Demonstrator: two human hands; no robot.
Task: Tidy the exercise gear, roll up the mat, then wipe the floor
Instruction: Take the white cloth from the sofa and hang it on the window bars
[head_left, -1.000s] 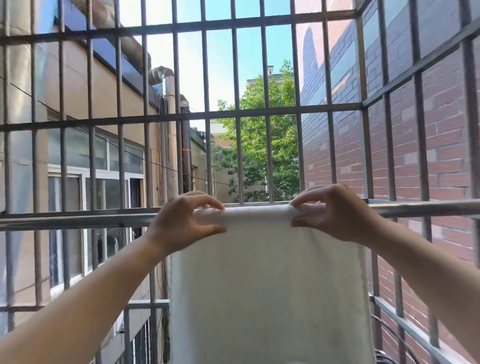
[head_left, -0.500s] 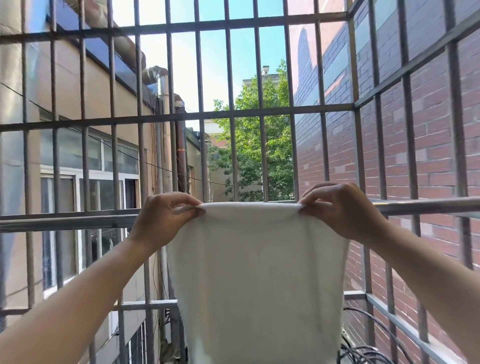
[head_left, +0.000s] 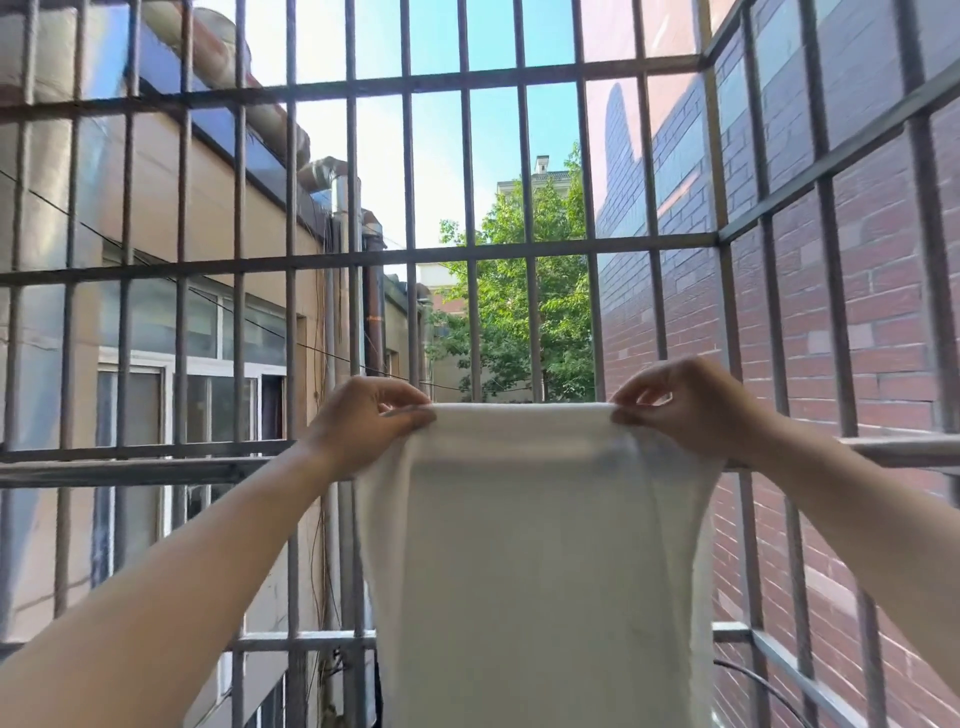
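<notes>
A white cloth (head_left: 535, 561) hangs in front of me, stretched flat between both hands. My left hand (head_left: 358, 423) pinches its top left corner between thumb and fingers. My right hand (head_left: 685, 405) pinches the top right corner the same way. The cloth's top edge is a little above a horizontal metal rail (head_left: 135, 467) of the window cage. Its lower part runs out of the frame at the bottom.
A grey metal security cage (head_left: 467, 260) of vertical and horizontal bars closes the space ahead and to the right. A red brick wall (head_left: 883, 364) stands beyond it on the right, a beige building with windows (head_left: 197, 395) on the left. Dark cables (head_left: 753, 680) lie low right.
Both hands lifted the cloth's top edge off the horizontal rail and raised it slightly. The cloth now hangs free from the pinched corners instead of lying over the rail.
</notes>
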